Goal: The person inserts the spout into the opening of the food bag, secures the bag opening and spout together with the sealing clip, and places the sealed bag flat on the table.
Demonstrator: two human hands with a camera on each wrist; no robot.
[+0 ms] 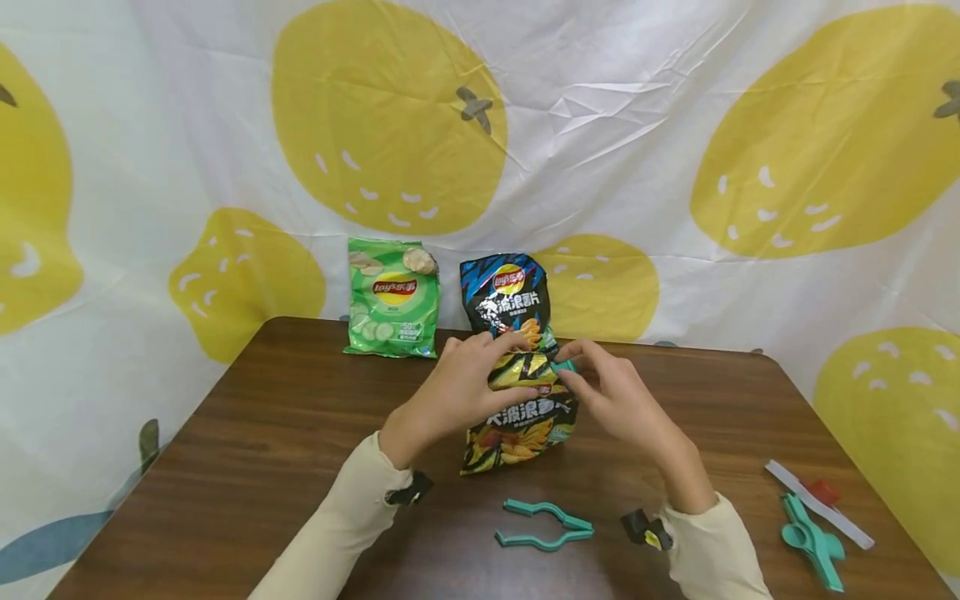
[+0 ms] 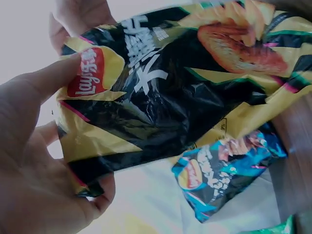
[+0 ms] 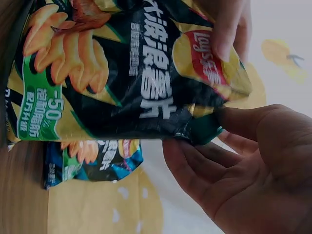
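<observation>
A black-and-yellow chip bag [image 1: 517, 437] stands upright on the table between both hands. My left hand [image 1: 461, 387] grips its upper left part, the thumb [image 2: 53, 78] across the front by the red logo. At the bag's upper right corner, my right hand [image 1: 615, 396] pinches the edge between thumb and fingers. A small teal-green piece [image 3: 204, 129] shows at that corner; I cannot tell whether it is bag or a separate thing. Directly behind stands a blue-and-black chip bag [image 1: 510, 296], its lower part hidden.
A green chip bag [image 1: 393, 300] leans at the back left against a lemon-print cloth [image 1: 585, 167]. An open teal tong-shaped clip [image 1: 547, 529] lies in front of the hands. At right on the brown table [image 1: 300, 450] are another teal clip [image 1: 813, 542], a white strip [image 1: 817, 504] and a red piece [image 1: 825, 492].
</observation>
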